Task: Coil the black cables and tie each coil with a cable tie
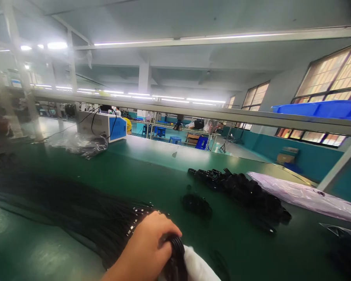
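Note:
My left hand is bare and reaches in from the bottom, closed around a small black cable coil of several loops. Pressed close to the coil's right side is my right hand, which seems to wear a white glove; its fingers are mostly hidden at the bottom edge. Under and left of my left hand lies a wide bundle of long black cables with small shiny connector ends. To the right, a small clump of coiled black cables rests on the green table.
A larger pile of coiled cables lies at right, beside a pinkish plastic bag. At the back left stand a blue-and-white machine and clear plastic wrap. A shelf rail crosses above, with a blue bin on it.

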Tool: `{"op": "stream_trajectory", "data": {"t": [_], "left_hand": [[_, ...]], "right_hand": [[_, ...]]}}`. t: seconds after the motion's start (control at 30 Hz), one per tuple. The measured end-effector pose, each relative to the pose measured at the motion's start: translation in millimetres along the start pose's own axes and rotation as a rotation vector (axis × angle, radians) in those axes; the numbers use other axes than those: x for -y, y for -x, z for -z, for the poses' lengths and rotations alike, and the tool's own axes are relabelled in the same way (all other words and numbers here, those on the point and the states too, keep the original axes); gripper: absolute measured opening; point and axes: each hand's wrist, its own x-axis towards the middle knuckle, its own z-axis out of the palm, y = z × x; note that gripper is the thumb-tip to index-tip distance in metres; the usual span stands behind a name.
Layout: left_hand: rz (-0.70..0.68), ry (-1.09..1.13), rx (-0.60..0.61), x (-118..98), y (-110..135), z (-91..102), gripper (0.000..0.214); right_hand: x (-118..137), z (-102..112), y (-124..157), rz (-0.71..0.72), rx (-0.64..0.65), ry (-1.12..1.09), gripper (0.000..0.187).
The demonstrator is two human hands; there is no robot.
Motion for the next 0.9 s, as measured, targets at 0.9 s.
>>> {"op": "stream_trajectory", "data": {"t": [0.9], "left_hand": [[0.260,0.174,0.239,21.7,-11.5,27.0,0.024]], "right_hand": [[-11.6,0.5,-13.7,-0.034,0.046,-0.191,0.046]]}}
